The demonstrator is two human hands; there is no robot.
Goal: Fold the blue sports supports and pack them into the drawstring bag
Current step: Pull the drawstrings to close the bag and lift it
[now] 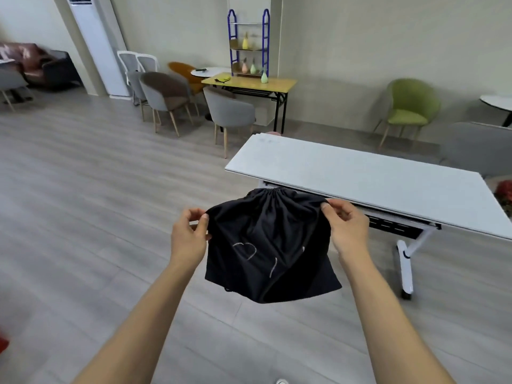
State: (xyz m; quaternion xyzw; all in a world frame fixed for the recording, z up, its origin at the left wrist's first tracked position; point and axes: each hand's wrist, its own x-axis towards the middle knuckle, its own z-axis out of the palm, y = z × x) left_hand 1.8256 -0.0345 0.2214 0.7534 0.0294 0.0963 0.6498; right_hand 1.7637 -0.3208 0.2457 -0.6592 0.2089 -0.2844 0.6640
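A black drawstring bag [270,245] with faint white line markings hangs in the air in front of me, its gathered mouth at the top. My left hand [189,235] pinches the bag's upper left edge. My right hand [346,224] pinches its upper right edge. The bag hangs just before the near edge of a white table [360,176]. No blue sports supports are visible; whether any are inside the bag is hidden.
The white folding table on wheels stands ahead to the right. Grey chairs [166,98] and a yellow desk [249,84] with a blue shelf rack stand further back. A green chair [410,109] is at the right wall. Grey plank floor lies to the left.
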